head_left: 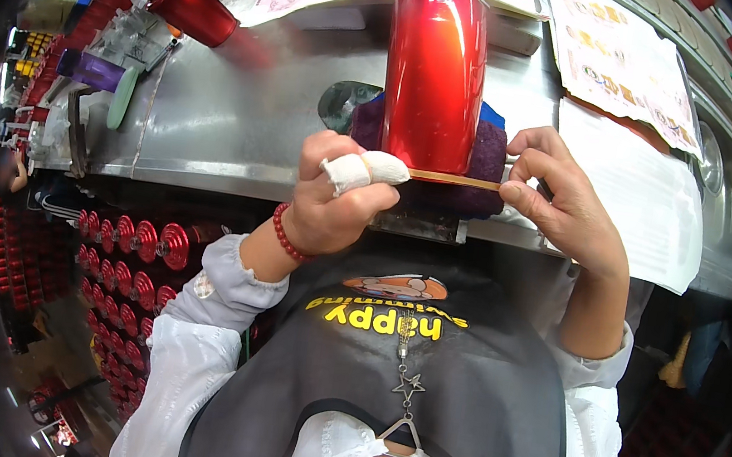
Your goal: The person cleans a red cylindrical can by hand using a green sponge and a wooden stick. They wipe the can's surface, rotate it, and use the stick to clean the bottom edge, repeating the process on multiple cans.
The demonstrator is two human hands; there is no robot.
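Observation:
A shiny red metal cylinder (434, 82) rests on a folded dark purple cloth (490, 157) in front of me. Across its near end runs a thin tan strip (456, 180), stretched between my two hands. My left hand (333, 197) is closed at the strip's left end, with a white wrapping (364, 172) around one finger. Thumb and fingers of my right hand (569, 208) pinch the strip's right end. A red bead bracelet (288, 235) circles my left wrist.
The metal bench (243, 113) carries white paper sheets (636, 184) and a printed sheet (619, 63) at right. At left lie another red cylinder (194, 8), a purple object (91, 70) and a green oval piece (122, 98). Rows of red cylinders (145, 241) stand below left.

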